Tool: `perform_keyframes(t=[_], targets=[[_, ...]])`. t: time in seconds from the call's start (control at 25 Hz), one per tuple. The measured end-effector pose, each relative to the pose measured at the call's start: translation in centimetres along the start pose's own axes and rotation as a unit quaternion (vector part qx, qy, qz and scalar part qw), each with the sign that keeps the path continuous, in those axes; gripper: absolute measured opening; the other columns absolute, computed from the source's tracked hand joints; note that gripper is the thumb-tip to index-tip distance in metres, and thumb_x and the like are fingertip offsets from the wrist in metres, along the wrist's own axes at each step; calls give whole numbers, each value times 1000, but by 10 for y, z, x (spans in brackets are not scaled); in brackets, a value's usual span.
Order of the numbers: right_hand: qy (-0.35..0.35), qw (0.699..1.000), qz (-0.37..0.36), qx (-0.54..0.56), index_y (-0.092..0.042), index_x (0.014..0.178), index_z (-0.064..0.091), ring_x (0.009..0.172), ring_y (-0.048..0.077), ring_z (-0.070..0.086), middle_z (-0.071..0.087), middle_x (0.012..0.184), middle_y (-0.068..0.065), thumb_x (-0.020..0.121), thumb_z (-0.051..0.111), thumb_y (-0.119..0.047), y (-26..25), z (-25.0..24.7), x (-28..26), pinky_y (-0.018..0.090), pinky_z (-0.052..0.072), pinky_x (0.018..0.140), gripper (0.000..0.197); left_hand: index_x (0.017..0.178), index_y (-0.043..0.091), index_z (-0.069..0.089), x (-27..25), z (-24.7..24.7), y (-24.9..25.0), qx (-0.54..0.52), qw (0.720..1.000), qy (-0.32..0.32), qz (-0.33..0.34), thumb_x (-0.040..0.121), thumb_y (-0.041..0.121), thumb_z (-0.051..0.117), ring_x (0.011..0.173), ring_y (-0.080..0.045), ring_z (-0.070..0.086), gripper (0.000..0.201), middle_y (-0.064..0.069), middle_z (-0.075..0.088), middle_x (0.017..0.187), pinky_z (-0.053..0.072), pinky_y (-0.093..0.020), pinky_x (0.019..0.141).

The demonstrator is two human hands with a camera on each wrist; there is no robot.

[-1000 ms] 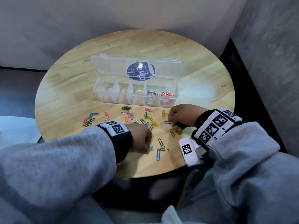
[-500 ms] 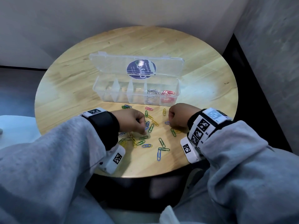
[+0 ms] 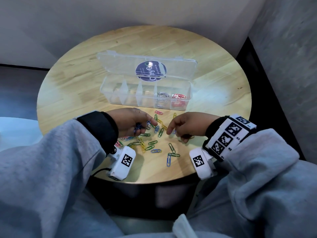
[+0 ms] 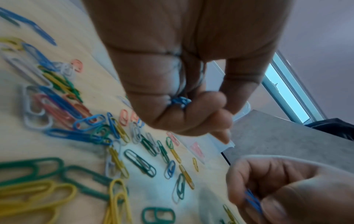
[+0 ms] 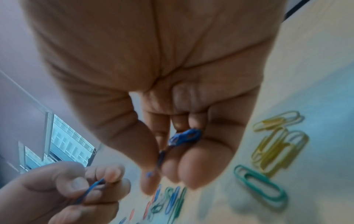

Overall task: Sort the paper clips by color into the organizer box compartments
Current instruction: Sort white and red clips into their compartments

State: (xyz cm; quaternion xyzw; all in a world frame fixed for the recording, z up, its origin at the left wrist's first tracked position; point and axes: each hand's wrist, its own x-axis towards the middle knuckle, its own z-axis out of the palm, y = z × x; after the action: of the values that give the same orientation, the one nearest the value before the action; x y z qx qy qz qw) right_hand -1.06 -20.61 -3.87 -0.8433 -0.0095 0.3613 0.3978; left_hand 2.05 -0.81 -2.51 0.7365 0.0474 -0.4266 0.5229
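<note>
Left hand (image 3: 133, 123): curled round a bunch of blue paper clips (image 4: 180, 101), just in front of the organizer box (image 3: 145, 91). Right hand (image 3: 187, 126): likewise pinching blue clips (image 5: 184, 137), in front of the box's right end. Loose clips (image 3: 151, 143), green, yellow, blue and pink: scattered on the desk (image 3: 68, 93) nearer than the box. White and red clips: in the box's two rightmost compartments. Advice, as judgement: finish gathering blue only, keep fingers tight, drop into an unused compartment.
</note>
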Motion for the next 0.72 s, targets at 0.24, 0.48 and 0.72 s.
perform_keyframes(t=[0.24,0.48,0.72], targets=[[-31,999,-13,-30,-17,70,50,55,14,48,51,65,2,83,42,5,-3,16,-8,21,41,49,26,66,10,51,2,9,-7,41,998,-5,-37,88,5,39,40,-8,41,25,-4,44,63,30,-14,37],[-89,967,-50,-235,-31,82,61,47,1,42,50,48,-14,77,66,-10,-8,30,-15,21,34,55,22,73,26,63,0,27,-8,450,892,14,37,73,23,72,55,-5,45,10,9,51,58,35,-20,54],[-72,931,-89,-347,-24,83,59,60,1,41,43,64,-14,79,68,-15,-8,46,-4,21,32,55,14,78,28,60,6,40,-17,563,824,28,46,71,23,73,63,-8,48,16,10,49,64,32,-20,51]])
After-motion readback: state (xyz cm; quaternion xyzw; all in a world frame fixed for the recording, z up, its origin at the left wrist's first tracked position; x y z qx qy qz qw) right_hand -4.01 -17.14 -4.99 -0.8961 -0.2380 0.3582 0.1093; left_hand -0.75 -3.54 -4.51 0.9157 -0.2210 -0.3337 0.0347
